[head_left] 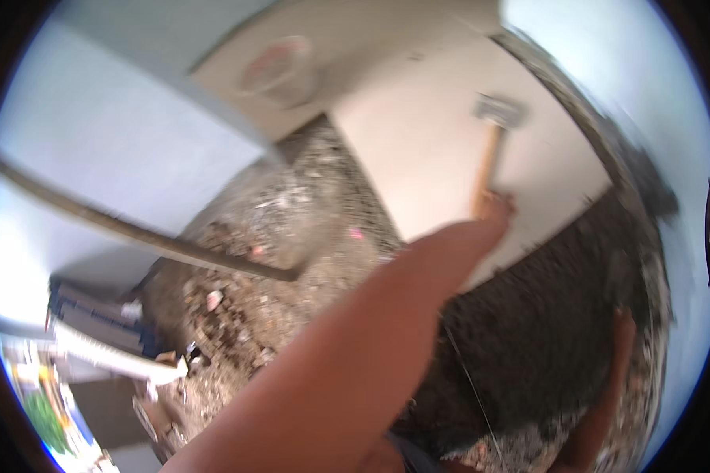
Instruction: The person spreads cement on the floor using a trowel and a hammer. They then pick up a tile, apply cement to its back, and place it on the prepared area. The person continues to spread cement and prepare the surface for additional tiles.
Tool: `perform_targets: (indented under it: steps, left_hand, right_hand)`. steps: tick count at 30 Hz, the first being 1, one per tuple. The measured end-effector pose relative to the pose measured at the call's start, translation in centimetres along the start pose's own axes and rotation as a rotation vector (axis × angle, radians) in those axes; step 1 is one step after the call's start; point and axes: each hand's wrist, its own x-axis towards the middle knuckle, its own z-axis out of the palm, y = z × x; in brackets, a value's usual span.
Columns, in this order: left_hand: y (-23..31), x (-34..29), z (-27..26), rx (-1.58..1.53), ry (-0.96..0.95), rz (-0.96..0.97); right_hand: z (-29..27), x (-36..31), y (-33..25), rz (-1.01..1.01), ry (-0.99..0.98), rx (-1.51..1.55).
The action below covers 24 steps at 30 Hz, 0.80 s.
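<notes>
A mallet (489, 162) with a pale wooden handle and a grey block head is over a large cream tile (418, 150). My left hand (495, 209) is closed round the lower end of its handle, with the forearm stretched across the middle of the view. Whether the head touches the tile cannot be made out in the blur. At the right, my right hand (624, 322) is low over a bed of dark wet mortar (528, 315), close to the wall. A flat grey shape (622, 274) lies just beyond its fingers, too smeared to name; the fingers are blurred too.
A whitish bucket (280, 72) stands on the far tiles. Rubble and loose soil (221, 315) cover the ground at left, below a long bar (150, 239). Stacked dark boards (102, 315) lean farther left. A thin string (473, 386) crosses the mortar. Pale blue walls (126, 126) rise on both sides.
</notes>
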Motion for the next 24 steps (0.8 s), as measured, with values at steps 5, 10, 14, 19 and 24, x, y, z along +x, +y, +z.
perform_targets:
  steps: [5,10,14,19,24]
  left_hand:
    - [-2.6,-4.6,0.3,-0.022,0.003,0.046]
    - [-1.4,-5.8,-4.9,0.009,-0.089,0.077]
    - [-1.4,-5.8,-4.3,0.043,-0.109,0.081]
    - [-1.9,-5.9,-3.4,0.036,-0.077,0.115]
    - [-2.8,-5.6,-3.0,0.038,-0.06,0.137]
  right_hand:
    - [-2.6,-2.1,-4.7,0.109,0.05,-0.058]
    - [-6.1,-7.5,-0.3,0.185,0.043,-0.081]
    - [-4.6,-9.4,3.4,0.284,0.137,-0.025]
    - [2.0,-6.3,6.1,0.3,0.126,-0.03]
    - [0.2,-6.2,-0.9,0.258,0.068,0.312]
